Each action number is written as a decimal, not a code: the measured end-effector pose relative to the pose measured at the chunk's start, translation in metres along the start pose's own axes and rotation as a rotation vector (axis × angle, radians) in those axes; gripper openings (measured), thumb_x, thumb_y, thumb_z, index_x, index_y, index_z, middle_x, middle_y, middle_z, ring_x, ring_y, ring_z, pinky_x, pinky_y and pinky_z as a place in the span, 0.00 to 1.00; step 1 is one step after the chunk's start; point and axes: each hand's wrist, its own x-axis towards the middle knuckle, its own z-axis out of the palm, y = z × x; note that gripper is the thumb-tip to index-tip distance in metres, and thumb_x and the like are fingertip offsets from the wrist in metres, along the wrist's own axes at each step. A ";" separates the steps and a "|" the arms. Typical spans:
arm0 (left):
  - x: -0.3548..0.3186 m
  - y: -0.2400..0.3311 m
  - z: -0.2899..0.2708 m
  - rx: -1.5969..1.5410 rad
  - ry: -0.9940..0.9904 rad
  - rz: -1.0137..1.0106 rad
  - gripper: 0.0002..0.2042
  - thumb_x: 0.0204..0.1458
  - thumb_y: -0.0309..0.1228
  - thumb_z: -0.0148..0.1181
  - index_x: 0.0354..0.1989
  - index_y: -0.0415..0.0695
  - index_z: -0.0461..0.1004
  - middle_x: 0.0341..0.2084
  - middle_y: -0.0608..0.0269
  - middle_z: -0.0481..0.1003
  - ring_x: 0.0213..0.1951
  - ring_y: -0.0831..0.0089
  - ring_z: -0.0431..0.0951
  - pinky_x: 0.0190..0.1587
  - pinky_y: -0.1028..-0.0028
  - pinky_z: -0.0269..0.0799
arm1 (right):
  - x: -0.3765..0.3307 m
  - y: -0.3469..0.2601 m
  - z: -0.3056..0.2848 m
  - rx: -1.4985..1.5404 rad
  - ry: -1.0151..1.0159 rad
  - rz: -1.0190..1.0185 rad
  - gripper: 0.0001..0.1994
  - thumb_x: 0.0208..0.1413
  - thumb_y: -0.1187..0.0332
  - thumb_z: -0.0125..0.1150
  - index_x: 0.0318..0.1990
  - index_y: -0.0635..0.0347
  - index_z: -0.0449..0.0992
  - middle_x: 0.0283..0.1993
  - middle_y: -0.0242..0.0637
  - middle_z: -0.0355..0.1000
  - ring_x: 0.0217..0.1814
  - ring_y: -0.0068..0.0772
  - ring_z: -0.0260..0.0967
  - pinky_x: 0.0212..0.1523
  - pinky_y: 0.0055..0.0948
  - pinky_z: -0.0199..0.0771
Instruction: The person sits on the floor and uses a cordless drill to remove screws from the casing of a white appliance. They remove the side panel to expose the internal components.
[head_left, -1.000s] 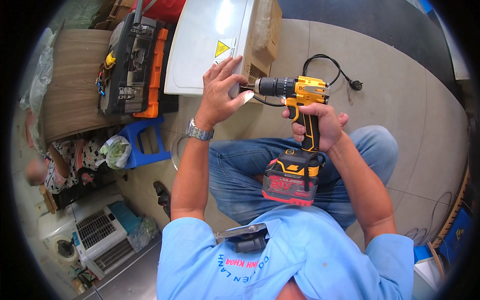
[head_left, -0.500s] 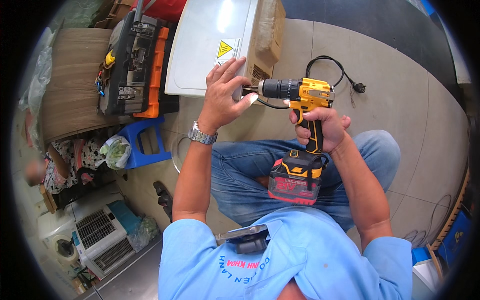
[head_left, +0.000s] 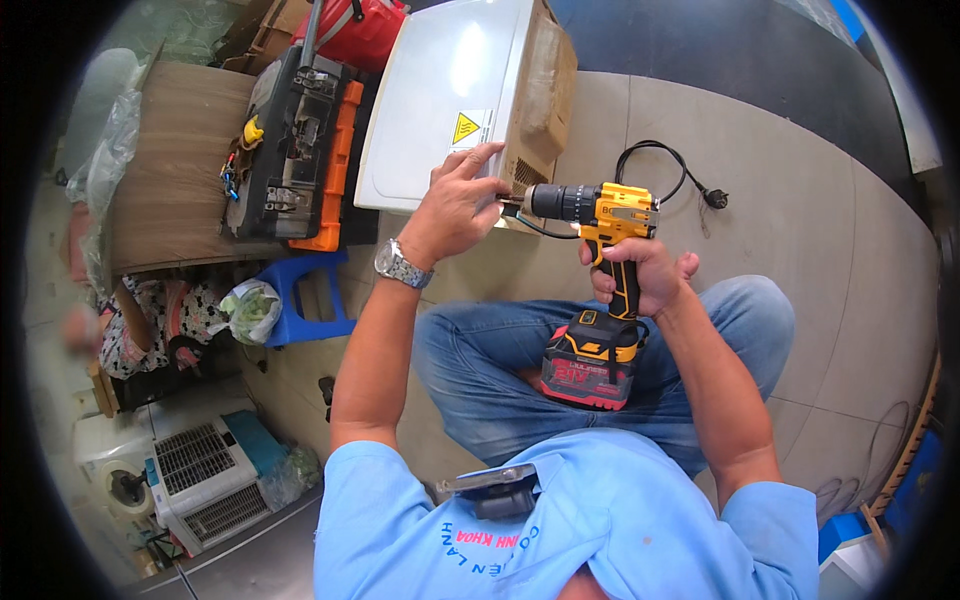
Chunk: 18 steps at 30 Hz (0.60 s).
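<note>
Tiled floor (head_left: 820, 260) — yellow drill (head_left: 628, 211) within curled right fingers (head_left: 603, 287), left fingers (head_left: 484, 189) beside bit (head_left: 512, 199) — grasp unclear

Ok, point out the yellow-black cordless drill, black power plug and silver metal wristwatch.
Yellow-black cordless drill (head_left: 616, 208), head view: housing.
Black power plug (head_left: 715, 199), head view: body.
Silver metal wristwatch (head_left: 404, 268), head view: bracelet.

"What's on your left?"
"A black toolbox (head_left: 285, 150) at the bench's (head_left: 185, 180) right edge; a blue stool (head_left: 290, 318) and bagged greens (head_left: 250, 310) by the bench's near-right corner."
"Past its near edge?"
"A person (head_left: 140, 335), then a white vented unit (head_left: 205, 475)."
</note>
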 end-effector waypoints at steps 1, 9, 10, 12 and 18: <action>0.002 0.002 -0.003 0.025 -0.019 0.002 0.10 0.48 0.28 0.60 0.38 0.45 0.81 0.66 0.57 0.63 0.64 0.53 0.63 0.67 0.57 0.56 | 0.000 0.000 -0.002 0.005 0.004 0.003 0.18 0.53 0.69 0.57 0.52 0.60 0.69 0.39 0.36 0.72 0.23 0.26 0.66 0.25 0.32 0.71; 0.010 0.010 -0.010 0.139 -0.072 0.032 0.09 0.48 0.27 0.61 0.38 0.45 0.82 0.65 0.57 0.65 0.56 0.52 0.68 0.59 0.60 0.69 | -0.001 0.001 -0.004 0.039 0.012 0.011 0.16 0.54 0.68 0.57 0.50 0.59 0.69 0.38 0.35 0.72 0.23 0.26 0.66 0.26 0.32 0.71; 0.010 0.011 -0.010 0.135 -0.067 0.035 0.09 0.48 0.27 0.61 0.37 0.45 0.82 0.65 0.56 0.65 0.56 0.52 0.68 0.59 0.60 0.69 | -0.001 0.003 -0.005 0.032 0.009 0.004 0.16 0.54 0.68 0.57 0.50 0.59 0.69 0.38 0.35 0.72 0.23 0.26 0.66 0.26 0.32 0.71; 0.010 0.012 -0.011 0.128 -0.059 0.041 0.08 0.47 0.27 0.62 0.37 0.45 0.82 0.65 0.56 0.65 0.56 0.51 0.69 0.59 0.60 0.69 | 0.000 0.004 -0.006 0.019 0.002 -0.012 0.16 0.54 0.68 0.57 0.50 0.60 0.69 0.39 0.35 0.72 0.24 0.26 0.66 0.26 0.32 0.71; 0.014 0.009 -0.009 0.132 -0.097 0.041 0.08 0.48 0.28 0.65 0.37 0.46 0.82 0.65 0.57 0.65 0.56 0.51 0.69 0.59 0.60 0.69 | -0.005 0.002 -0.001 -0.040 -0.017 -0.061 0.21 0.54 0.68 0.58 0.55 0.61 0.68 0.43 0.39 0.72 0.25 0.27 0.68 0.26 0.32 0.73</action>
